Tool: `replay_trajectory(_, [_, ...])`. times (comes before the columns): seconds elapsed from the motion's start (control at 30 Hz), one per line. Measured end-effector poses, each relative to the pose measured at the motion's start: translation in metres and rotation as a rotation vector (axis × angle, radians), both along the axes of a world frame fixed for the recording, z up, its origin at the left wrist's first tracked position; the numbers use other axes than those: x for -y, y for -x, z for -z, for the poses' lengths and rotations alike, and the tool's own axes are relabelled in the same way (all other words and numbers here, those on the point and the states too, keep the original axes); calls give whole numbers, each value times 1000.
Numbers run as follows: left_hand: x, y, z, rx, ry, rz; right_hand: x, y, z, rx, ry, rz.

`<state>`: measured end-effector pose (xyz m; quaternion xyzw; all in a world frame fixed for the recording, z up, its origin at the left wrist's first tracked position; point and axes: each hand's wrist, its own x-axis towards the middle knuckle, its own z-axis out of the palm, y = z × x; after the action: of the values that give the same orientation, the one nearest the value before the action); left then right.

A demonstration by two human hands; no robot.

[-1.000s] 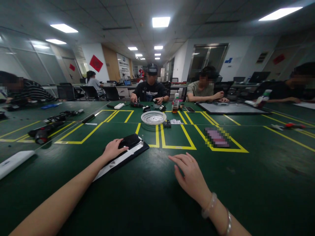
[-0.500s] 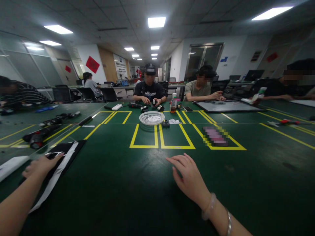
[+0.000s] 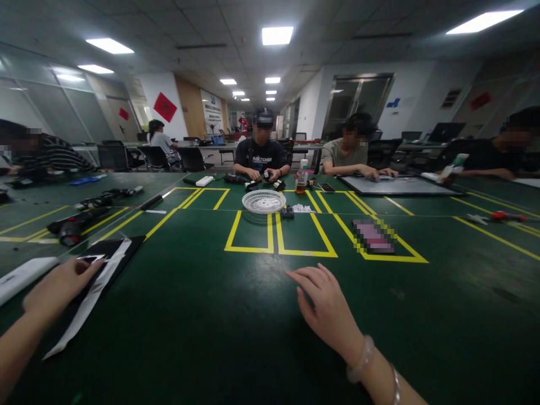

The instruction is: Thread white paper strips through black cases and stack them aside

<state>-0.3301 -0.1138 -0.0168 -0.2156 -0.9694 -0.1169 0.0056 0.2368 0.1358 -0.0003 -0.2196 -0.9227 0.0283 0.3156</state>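
Note:
My left hand lies at the left of the green table, its fingers resting on a small black device. That device sits on a long black tray with a white strip. The fingers are loosely curled over the device's near end. My right hand rests flat on the green surface near the middle, fingers stretched out and holding nothing. A bead bracelet and a metal bangle circle its wrist.
Yellow tape boxes mark the table ahead. A white round basket stands beyond them, with a bottle and small black parts nearby. A black tool and a white slab lie at left. Several people sit around the table.
My left hand has dragged the black tray and device from the table's middle to the far left. My right hand has stayed in place.

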Motion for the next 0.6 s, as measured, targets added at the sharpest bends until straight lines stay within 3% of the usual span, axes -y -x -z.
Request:
replay_trajectory(0.1, [18, 0, 18, 168, 38, 85, 1, 1, -1, -4, -4, -9])
replay_trajectory(0.23, [26, -16, 30, 96, -41, 152, 2, 3, -2, -11, -8, -22])
replay_trajectory(0.4, [2, -53, 9, 275, -136, 165, 3, 3, -2, -16, -15, -21])
replay_trajectory(0.6, [-48, -127, -17, 292, -403, 373, 7, 4, -3, -22, 10, -43])
